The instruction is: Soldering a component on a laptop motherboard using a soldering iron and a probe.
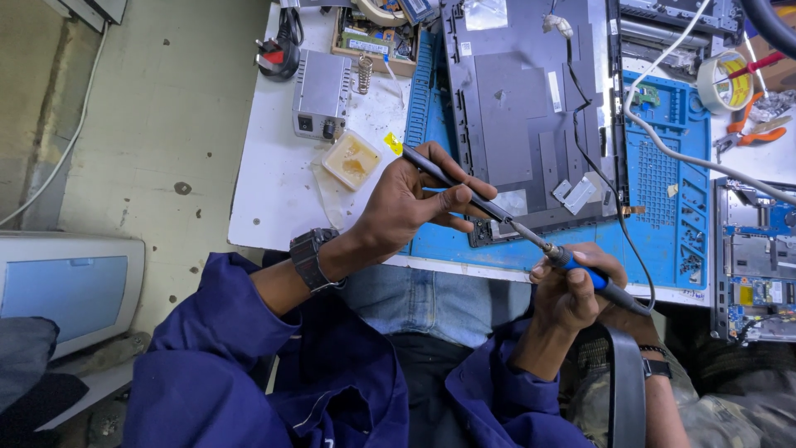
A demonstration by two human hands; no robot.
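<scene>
My left hand (412, 203) holds a slim dark tool like tweezers (464, 195), pointed down to the right. My right hand (572, 286) grips the blue handle of a soldering iron (593, 278), whose metal tip (531, 236) meets the end of the dark tool. Both hands hover at the near edge of the blue work mat (663, 178). Behind them lies an opened dark laptop panel (518, 108). I wear a watch on my left wrist and a blue jacket.
A grey soldering station (322, 93) and a small tub of yellowish flux (351, 159) sit on the white table to the left. A tape roll (724, 81), orange pliers (750, 129) and a circuit board (756, 265) lie at right. Another person's arm (663, 390) is at lower right.
</scene>
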